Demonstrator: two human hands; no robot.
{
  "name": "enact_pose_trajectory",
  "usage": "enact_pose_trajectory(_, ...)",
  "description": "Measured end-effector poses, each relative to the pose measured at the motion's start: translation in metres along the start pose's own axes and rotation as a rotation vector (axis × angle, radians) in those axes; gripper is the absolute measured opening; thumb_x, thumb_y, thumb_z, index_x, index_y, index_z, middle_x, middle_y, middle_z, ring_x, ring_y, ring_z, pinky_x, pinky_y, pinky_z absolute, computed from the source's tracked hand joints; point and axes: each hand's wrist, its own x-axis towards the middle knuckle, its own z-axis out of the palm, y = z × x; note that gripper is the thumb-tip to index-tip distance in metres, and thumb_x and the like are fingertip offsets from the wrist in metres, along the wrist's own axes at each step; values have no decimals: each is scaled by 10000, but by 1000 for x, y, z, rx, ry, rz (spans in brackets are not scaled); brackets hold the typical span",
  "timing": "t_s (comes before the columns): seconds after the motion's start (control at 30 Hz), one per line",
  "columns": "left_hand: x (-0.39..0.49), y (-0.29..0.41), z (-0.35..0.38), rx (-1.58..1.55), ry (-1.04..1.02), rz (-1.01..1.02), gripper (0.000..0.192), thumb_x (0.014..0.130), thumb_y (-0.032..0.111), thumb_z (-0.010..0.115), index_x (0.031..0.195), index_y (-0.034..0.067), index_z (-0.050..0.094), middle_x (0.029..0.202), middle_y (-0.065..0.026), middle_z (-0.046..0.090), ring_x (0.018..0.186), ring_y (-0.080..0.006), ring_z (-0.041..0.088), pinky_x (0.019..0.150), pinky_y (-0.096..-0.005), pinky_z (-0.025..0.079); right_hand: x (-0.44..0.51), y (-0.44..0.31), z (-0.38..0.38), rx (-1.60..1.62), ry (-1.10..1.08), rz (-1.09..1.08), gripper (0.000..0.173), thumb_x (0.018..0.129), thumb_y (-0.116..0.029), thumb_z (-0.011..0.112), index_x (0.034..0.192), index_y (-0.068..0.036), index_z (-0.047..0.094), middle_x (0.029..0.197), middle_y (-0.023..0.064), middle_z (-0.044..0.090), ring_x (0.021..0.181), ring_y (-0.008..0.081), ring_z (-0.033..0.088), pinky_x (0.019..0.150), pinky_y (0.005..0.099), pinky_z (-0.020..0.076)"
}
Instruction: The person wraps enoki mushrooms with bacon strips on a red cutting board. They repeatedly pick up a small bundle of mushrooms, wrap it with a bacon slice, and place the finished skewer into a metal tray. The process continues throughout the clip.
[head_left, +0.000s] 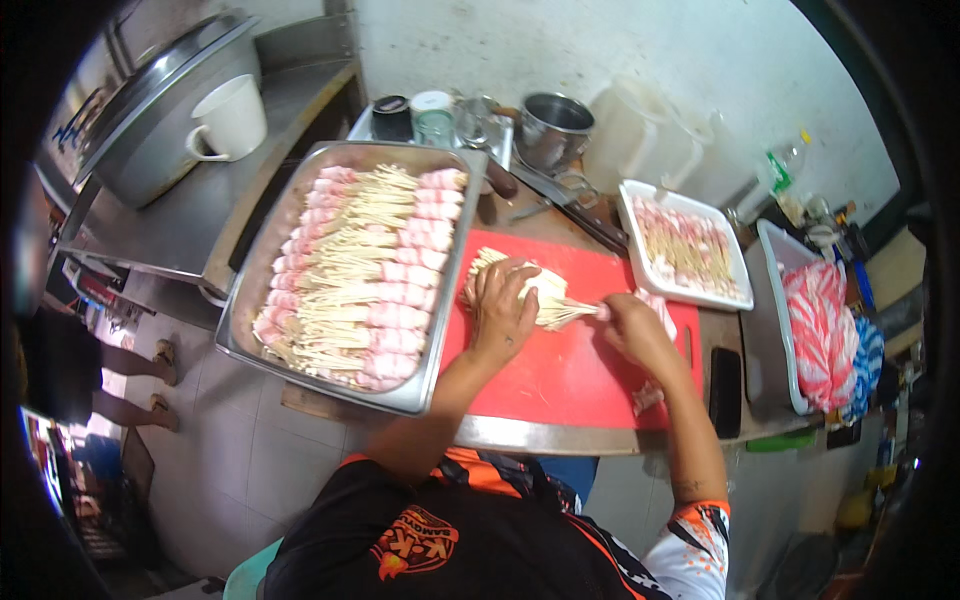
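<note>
On a red cutting board (540, 390) lies a clump of enoki mushrooms (549, 283). My left hand (501, 296) rests over its left part, fingers curled onto it. My right hand (634, 326) grips the pink meat-wrapped end of a thin enoki bundle (571, 309), whose loose stems point left toward the clump. Thin slices of pink meat (658, 309) lie partly behind my right hand, and another scrap of meat (648, 396) sits below the wrist. Left of the board, a deep steel pan (431, 375) holds rows of meat-wrapped enoki rolls (397, 315).
A white tray (701, 300) of similar rolls stands at the back right. Knives (592, 225), a steel pot (555, 127) and plastic pitchers (626, 139) are behind the board. Near the right edge lie a black phone (725, 390) and a grey bin (772, 300) with striped bags. Someone's legs (139, 367) show at left.
</note>
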Motion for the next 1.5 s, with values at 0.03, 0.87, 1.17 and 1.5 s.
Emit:
enact_pose_trajectory(0.03, 1, -2, -1, -16, 22, -30, 250, 796, 136, 608, 1045, 115, 617, 1129, -80, 551, 1098, -266, 475, 926, -415, 306, 5, -2, -14, 43, 4, 109, 250, 733, 2, 572, 981, 35, 582, 789, 126, 595, 727, 214, 595, 675, 328, 485)
enact_pose_trajectory(0.87, -10, -8, 12, -188, 37, 77, 263, 738, 142, 600, 980, 43, 572, 990, -193, 562, 942, -364, 531, 834, -469, 431, 213, -249, -74, 440, -630, -481, 208, 766, -61, 673, 942, -27, 567, 865, 17, 621, 756, 64, 535, 660, 225, 443)
enact_pose_trajectory(1.17, -5, 9, -6, -43, 168, 120, 187, 774, 181, 598, 928, 85, 552, 999, -84, 570, 958, -225, 541, 837, -353, 438, 209, -343, 46, 25, -898, -910, 355, 660, -241, 703, 906, -17, 580, 846, 133, 632, 809, 246, 597, 708, 357, 471)
enact_pose_trajectory(1.5, 1, 1, 23, -226, -149, 60, 264, 828, 213, 547, 1057, 82, 544, 1128, -121, 532, 1057, -267, 505, 906, -396, 405, 191, -351, 110, 365, -706, -815, 383, 639, -172, 787, 874, -19, 526, 811, 158, 630, 800, 279, 627, 663, 376, 479)
